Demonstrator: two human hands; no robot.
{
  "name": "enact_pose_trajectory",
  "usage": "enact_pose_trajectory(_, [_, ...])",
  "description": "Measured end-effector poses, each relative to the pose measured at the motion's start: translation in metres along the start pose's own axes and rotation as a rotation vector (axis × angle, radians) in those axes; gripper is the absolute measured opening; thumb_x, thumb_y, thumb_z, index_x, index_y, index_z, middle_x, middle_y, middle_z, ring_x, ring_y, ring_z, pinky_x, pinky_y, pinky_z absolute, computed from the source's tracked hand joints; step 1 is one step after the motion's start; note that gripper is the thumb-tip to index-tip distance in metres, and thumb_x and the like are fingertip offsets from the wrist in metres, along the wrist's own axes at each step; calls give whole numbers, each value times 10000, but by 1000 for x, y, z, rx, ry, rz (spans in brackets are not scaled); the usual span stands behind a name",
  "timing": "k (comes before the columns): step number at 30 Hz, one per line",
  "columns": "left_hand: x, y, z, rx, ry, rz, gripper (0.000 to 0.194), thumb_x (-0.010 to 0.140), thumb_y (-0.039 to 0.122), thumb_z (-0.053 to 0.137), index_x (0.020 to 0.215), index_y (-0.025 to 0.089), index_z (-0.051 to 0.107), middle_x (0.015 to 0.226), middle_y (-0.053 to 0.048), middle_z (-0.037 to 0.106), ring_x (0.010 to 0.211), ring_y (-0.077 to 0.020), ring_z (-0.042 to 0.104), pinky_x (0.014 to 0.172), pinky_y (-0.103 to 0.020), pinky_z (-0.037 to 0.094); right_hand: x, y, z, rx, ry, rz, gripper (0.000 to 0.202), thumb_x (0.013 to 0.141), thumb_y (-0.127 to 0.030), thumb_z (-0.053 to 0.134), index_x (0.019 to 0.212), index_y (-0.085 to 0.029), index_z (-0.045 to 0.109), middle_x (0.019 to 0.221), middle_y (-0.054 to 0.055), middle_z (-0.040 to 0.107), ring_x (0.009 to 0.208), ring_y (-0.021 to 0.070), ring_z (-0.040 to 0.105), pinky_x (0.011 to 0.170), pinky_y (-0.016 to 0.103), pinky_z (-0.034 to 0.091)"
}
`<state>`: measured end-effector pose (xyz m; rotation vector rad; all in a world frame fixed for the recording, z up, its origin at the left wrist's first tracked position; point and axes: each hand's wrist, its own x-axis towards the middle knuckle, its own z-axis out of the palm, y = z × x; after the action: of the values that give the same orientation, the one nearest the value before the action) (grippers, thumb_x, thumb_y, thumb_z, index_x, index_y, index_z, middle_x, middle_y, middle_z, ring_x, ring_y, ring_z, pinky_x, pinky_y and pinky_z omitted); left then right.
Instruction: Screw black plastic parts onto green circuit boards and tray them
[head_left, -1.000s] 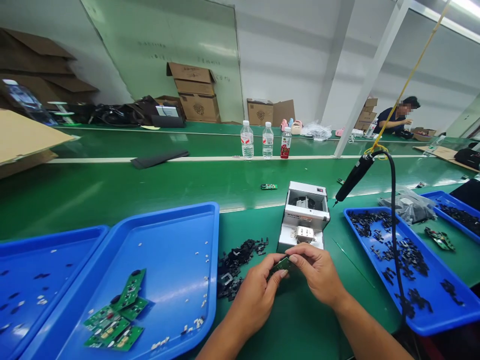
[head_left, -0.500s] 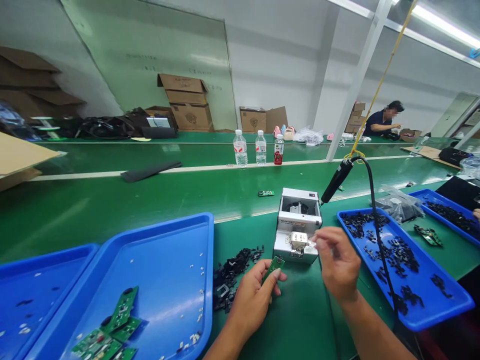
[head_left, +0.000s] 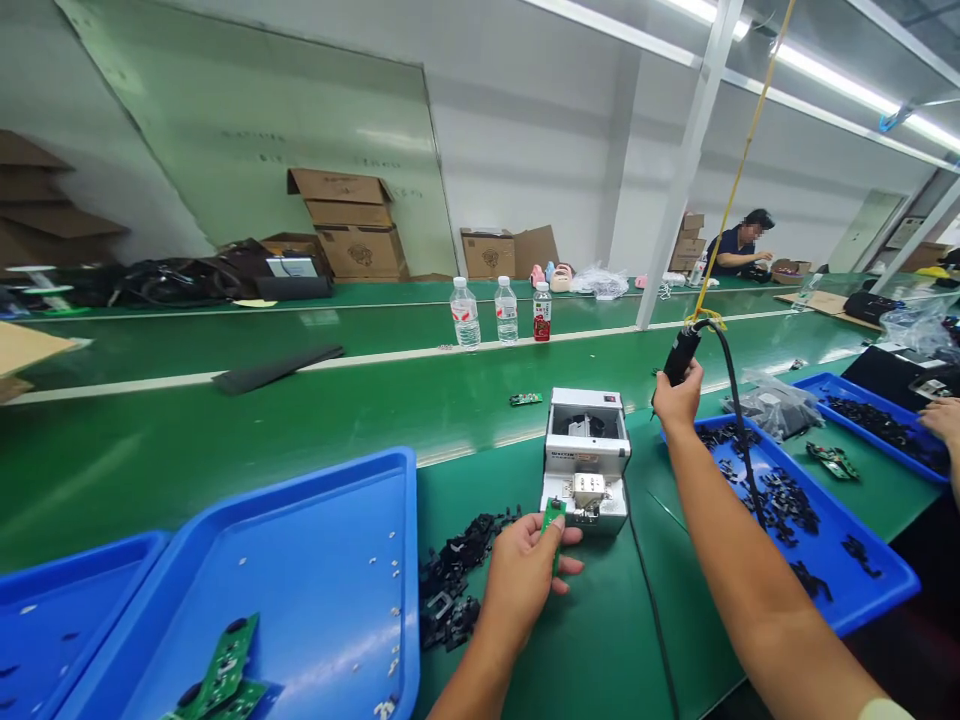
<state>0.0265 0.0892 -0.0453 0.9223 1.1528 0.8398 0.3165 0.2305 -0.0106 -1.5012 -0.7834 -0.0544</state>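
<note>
My left hand pinches a small green circuit board between thumb and fingers, just in front of the grey-white screw feeder. Out to the right, my right hand is wrapped round the black electric screwdriver, which hangs from a yellow cord with a black cable looping down. Its tip is mostly hidden behind the hand and hard to make out. A pile of black plastic parts lies beside my left wrist.
On the left, a blue tray holds green boards and small white bits. A second blue tray of black parts is under my right forearm. Bottles stand beyond the feeder. A co-worker's hand is at the right edge.
My right hand has left the front of the feeder, reached forward and right, and closed on the electric screwdriver. The left hand keeps the board, now held more upright near the feeder.
</note>
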Motion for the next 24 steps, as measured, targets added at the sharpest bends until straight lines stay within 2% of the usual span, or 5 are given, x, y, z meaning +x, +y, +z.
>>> enact_pose_trajectory(3, [-1, -5, 1, 18, -2, 46, 450, 788, 547, 700, 946, 136, 607, 1014, -155, 772, 445, -105, 614, 353, -184, 333, -9, -13, -20, 26, -27, -96, 680, 767, -438, 733, 1339, -163, 489, 1075, 107, 679, 933, 237, 666, 909, 425, 533])
enact_pose_trajectory(7, [-1, -9, 4, 32, 8, 114, 437, 817, 562, 655, 908, 140, 590, 942, -127, 773, 343, -43, 460, 364, -188, 261, -45, -58, -50, 275, -54, -263, 625, 768, -423, 808, 1262, -235, 474, 970, 14, 626, 726, 158, 657, 683, 312, 559])
enact_pose_trajectory(10, [-1, -10, 5, -6, 3, 112, 447, 808, 584, 655, 890, 154, 567, 868, -89, 757, 340, -31, 397, 373, -191, 251, -81, -98, -62, 610, -297, -200, 315, 890, -363, 716, 1060, -271, 468, 805, -66, 568, 509, 90, 564, 510, 245, 500])
enact_pose_trajectory(13, [-1, -10, 5, -34, -7, 96, 460, 790, 602, 670, 880, 164, 559, 826, -62, 736, 349, -28, 368, 373, -189, 221, -112, -126, -62, 746, -509, -115, 226, 925, -292, 682, 1003, -260, 472, 763, -76, 580, 465, 71, 540, 465, 219, 462])
enact_pose_trajectory(24, [-7, -3, 8, -56, -7, 91, 435, 778, 579, 667, 867, 165, 564, 781, -41, 714, 376, -37, 364, 385, -193, 215, -149, -131, -35, 611, -482, -240, 305, 883, -253, 713, 1038, -254, 450, 770, -67, 584, 544, 87, 562, 538, 243, 512])
